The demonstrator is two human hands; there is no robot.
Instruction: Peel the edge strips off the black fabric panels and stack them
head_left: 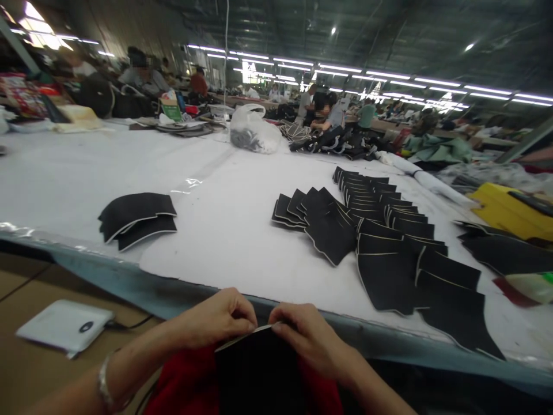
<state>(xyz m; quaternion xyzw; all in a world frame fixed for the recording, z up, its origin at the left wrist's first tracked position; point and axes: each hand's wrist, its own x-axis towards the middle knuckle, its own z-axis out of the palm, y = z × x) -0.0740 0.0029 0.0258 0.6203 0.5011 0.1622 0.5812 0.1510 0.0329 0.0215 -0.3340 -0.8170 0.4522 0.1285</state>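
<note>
A black fabric panel (259,374) with a pale cut edge hangs between my hands at the table's front edge. My left hand (227,317) pinches its upper edge, thumb against curled fingers. Close beside it, my right hand (300,331) grips the same edge between thumb and fingers. The panel's lower part drops in front of red clothing and runs out of view. On the white table ahead lie several similar black panels (330,227), fanned out in overlapping rows to the right. A small pile of black pieces (138,216) lies to the left.
A white device with a cable (67,325) sits low at left. A filled clear plastic bag (254,129) stands at the table's far side. On the right are a yellow case (514,210) and a long white roll (427,178). Other people work in the background.
</note>
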